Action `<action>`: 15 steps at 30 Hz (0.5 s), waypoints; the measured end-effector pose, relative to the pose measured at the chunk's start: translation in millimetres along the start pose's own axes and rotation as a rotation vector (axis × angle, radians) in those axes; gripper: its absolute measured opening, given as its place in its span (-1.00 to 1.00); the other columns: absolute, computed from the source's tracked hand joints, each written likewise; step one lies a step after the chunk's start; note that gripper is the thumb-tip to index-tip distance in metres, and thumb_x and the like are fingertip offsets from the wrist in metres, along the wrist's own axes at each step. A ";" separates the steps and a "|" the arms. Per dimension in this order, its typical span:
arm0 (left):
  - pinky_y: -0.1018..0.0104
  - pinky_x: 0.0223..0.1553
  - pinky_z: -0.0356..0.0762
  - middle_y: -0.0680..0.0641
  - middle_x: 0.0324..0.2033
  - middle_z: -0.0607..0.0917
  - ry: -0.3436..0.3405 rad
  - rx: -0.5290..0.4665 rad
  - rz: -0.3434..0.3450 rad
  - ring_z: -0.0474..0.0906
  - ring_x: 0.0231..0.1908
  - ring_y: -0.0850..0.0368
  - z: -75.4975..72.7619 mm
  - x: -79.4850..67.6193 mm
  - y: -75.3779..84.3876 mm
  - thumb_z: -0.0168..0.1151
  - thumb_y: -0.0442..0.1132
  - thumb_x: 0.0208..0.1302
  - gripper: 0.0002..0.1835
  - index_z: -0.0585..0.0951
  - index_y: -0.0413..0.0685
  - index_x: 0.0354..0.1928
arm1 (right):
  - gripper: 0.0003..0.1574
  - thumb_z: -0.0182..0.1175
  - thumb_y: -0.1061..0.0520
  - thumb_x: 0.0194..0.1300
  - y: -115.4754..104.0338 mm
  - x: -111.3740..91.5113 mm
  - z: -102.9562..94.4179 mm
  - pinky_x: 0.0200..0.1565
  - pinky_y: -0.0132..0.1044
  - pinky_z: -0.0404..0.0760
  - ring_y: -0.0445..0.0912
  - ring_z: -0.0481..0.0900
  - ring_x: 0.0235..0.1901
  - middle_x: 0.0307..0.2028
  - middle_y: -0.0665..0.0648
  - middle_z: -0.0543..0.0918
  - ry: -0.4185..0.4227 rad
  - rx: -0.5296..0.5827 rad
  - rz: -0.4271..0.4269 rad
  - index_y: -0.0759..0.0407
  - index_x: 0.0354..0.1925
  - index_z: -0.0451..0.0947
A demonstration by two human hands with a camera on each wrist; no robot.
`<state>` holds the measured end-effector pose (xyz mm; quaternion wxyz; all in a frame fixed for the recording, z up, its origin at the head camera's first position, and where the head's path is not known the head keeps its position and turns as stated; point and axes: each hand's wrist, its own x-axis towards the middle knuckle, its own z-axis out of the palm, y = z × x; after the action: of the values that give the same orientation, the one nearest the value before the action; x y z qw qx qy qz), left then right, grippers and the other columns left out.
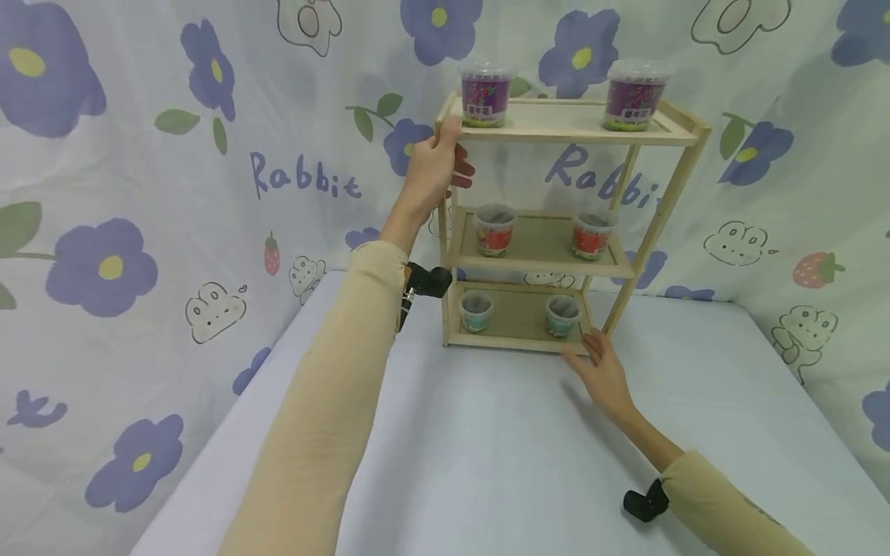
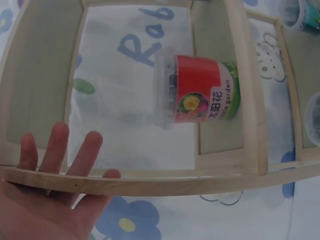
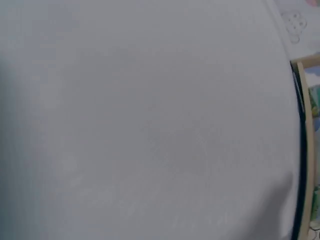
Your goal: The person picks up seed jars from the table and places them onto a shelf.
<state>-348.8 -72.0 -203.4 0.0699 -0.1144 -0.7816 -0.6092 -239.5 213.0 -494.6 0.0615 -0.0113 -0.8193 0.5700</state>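
A three-tier wooden shelf rack (image 1: 542,267) stands on the white table. My left hand (image 1: 431,166) holds its upper left corner post, the thumb in front and the fingers reaching round behind. In the left wrist view, spread fingers (image 2: 60,145) show past the post. At the lower right front corner is my right hand (image 1: 605,378), thumb and fingers apart, fingertips by the bottom edge; contact cannot be made out. Two purple-labelled tubs (image 1: 484,100) sit on the top tier, two red-labelled tubs (image 1: 495,232) on the middle, and two green-labelled tubs (image 1: 476,313) below.
A white tablecloth (image 1: 473,455) spreads before the rack. Behind and left hangs a white curtain (image 1: 139,185) with purple flowers and rabbits. In the right wrist view the table surface (image 3: 150,125) fills most of the frame, with the rack's edge (image 3: 307,150) at right.
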 end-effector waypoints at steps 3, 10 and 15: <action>0.26 -0.21 0.47 -0.07 -0.24 0.70 0.012 0.023 0.025 0.69 -0.15 -0.03 1.6 -1.4 -9.1 -0.22 0.36 0.46 -0.41 0.53 0.01 -0.23 | 0.09 0.20 -0.01 0.44 -6.4 -21.5 -13.7 0.44 0.00 0.04 0.22 0.07 0.48 0.49 0.39 0.07 -0.017 0.059 -0.032 0.33 0.53 -0.27; 0.04 0.08 0.46 -0.17 0.10 0.58 0.046 0.271 0.093 0.55 0.05 -0.06 -20.7 -21.2 -56.8 -0.26 0.39 0.43 -0.23 0.37 -0.10 0.30 | -0.05 0.14 0.14 0.47 -40.4 -35.2 -62.6 0.18 -0.60 0.33 0.06 0.26 0.42 0.46 0.43 0.11 0.101 0.115 -0.155 0.27 0.54 -0.19; -0.16 0.13 0.38 -0.18 0.31 0.42 0.048 0.509 0.083 0.43 0.23 -0.18 -47.3 -42.0 -103.0 -0.26 0.47 0.36 -0.14 0.24 0.00 0.45 | -0.13 0.11 0.13 0.49 -64.9 -18.7 -109.9 0.29 -0.53 0.24 -0.14 0.31 0.38 0.46 0.32 0.17 0.283 -0.047 -0.252 0.16 0.54 -0.12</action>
<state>-337.0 -145.6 -298.6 0.1398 -0.1105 -0.9026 -0.3920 -205.1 291.2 -397.9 0.2468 0.0097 -0.8104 0.5313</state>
